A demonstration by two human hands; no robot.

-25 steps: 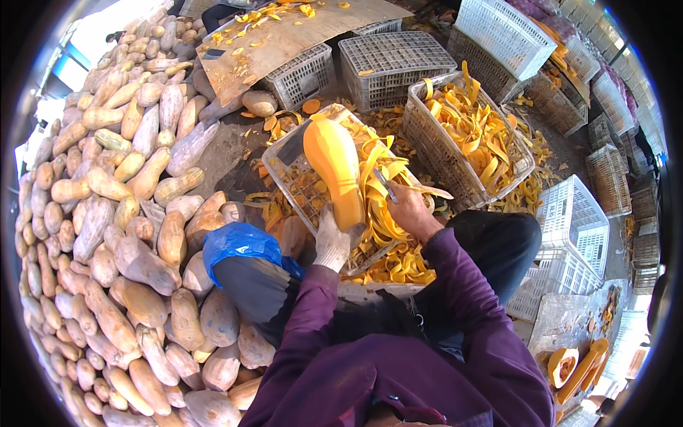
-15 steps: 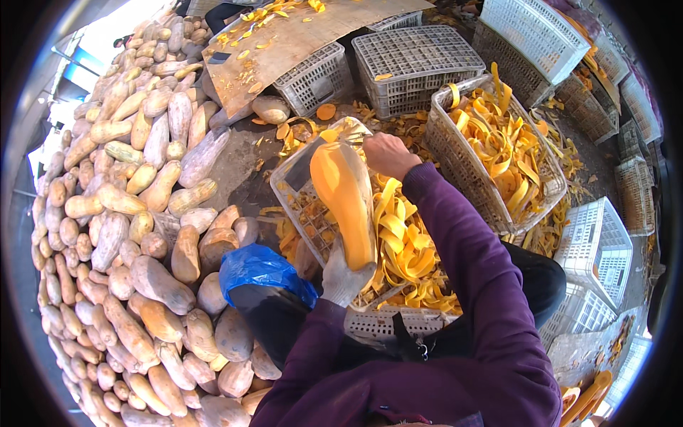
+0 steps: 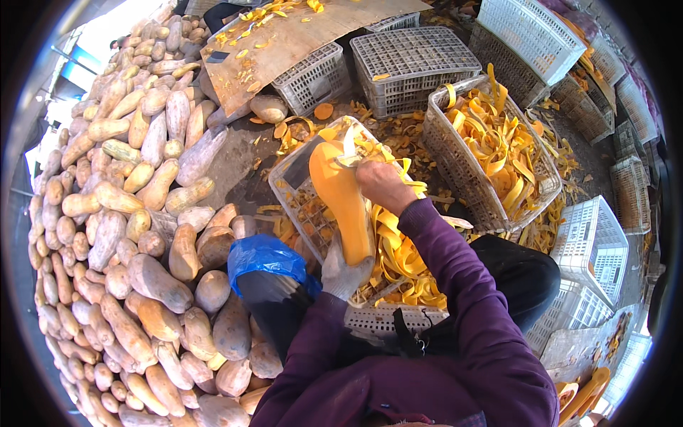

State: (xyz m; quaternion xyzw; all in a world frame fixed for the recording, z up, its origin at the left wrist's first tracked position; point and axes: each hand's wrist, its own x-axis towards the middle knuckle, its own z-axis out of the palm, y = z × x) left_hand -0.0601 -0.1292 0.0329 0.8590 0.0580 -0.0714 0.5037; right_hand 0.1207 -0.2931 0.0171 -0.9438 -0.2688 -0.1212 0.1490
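A long butternut-type squash, largely bared to orange flesh, stands slanted with its bulbous end away from me. My left hand, in a pale work glove, is closed around its narrow near end. At the thick end, my bare right hand is closed on a peeler; its pale blade lies against the flesh, while the fingers hide the handle. Below the squash, between my knees, is a plastic crate holding curled orange peels.
A heap of unpeeled squashes fills the left side. Another peel-filled crate stands at right, with a lidded crate behind it. A board with scraps lies across crates at the back. Blue plastic covers my left knee.
My right hand has come down and inward from beyond the crate's far side onto the squash, with the peeler blade now on it. The squash has turned slightly, showing less of its unpeeled side.
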